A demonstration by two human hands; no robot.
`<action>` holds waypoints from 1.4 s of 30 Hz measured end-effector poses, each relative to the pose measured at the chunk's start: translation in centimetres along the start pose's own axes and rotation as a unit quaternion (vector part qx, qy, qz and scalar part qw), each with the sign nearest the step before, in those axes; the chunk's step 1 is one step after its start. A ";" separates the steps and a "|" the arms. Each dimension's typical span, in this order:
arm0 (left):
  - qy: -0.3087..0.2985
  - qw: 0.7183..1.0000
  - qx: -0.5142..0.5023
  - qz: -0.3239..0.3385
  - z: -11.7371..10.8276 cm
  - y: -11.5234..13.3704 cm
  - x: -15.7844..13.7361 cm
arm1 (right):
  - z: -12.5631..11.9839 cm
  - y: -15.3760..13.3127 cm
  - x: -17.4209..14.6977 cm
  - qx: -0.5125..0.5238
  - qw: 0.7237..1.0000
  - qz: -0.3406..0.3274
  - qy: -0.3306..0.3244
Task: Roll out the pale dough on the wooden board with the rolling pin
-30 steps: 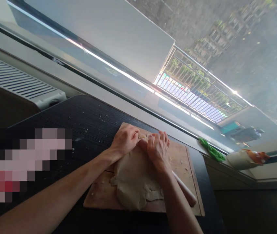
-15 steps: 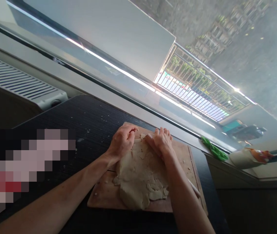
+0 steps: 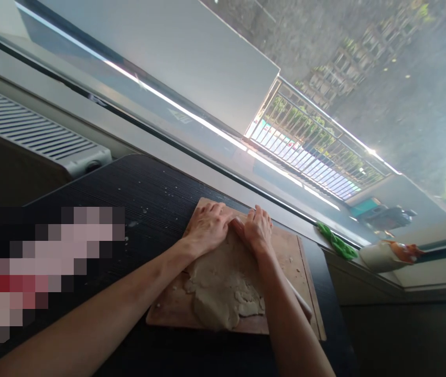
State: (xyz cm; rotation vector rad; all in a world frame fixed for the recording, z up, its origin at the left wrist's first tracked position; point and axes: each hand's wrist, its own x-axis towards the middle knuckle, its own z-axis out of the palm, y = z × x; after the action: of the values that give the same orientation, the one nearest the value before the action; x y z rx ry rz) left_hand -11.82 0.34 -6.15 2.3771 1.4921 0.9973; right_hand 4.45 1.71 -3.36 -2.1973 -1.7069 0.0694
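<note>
A thin, uneven sheet of pale dough (image 3: 218,283) with ragged edges and loose scraps lies on a wooden cutting board (image 3: 291,246). My left hand (image 3: 209,228) rests flat on the dough's upper left part, fingers stretched out, near the end of a wooden rolling pin (image 3: 238,229). Palm down, my right hand (image 3: 258,228) lies over the pin, its fingers reaching past it without wrapping around. The pin slants down to the right; my right forearm hides most of its length, and its lower end shows beyond the arm.
The board sits on a dark table (image 3: 140,183) dusted with flour specks. Behind it runs a window sill with a green cloth (image 3: 336,242) and a pale pot (image 3: 380,256). A white radiator (image 3: 45,131) stands at the left. A blurred patch covers the lower left.
My left hand has shifted right and flattened from a loosely curled pose onto the dough. My right hand stays on the rolling pin, slightly to the left. The view has turned a little.
</note>
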 end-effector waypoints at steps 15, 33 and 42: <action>0.007 0.999 0.026 0.026 -0.9 -0.1 -2.3 | 0.0 -1.3 -1.1 -0.051 0.998 0.046 -0.003; 0.071 0.995 -0.044 -0.045 -0.2 -0.8 -1.8 | 0.6 -2.5 -3.5 -0.015 0.995 -0.088 -0.044; 0.083 0.992 -0.080 -0.049 -0.1 -1.0 -1.7 | 0.1 -2.2 -2.5 -0.008 0.993 -0.072 -0.096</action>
State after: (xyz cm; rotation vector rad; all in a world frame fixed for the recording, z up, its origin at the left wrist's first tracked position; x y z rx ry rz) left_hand -13.06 -0.64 -7.31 2.1346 1.5042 1.2672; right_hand 1.68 -0.20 -3.18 -2.1304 -1.9714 0.2384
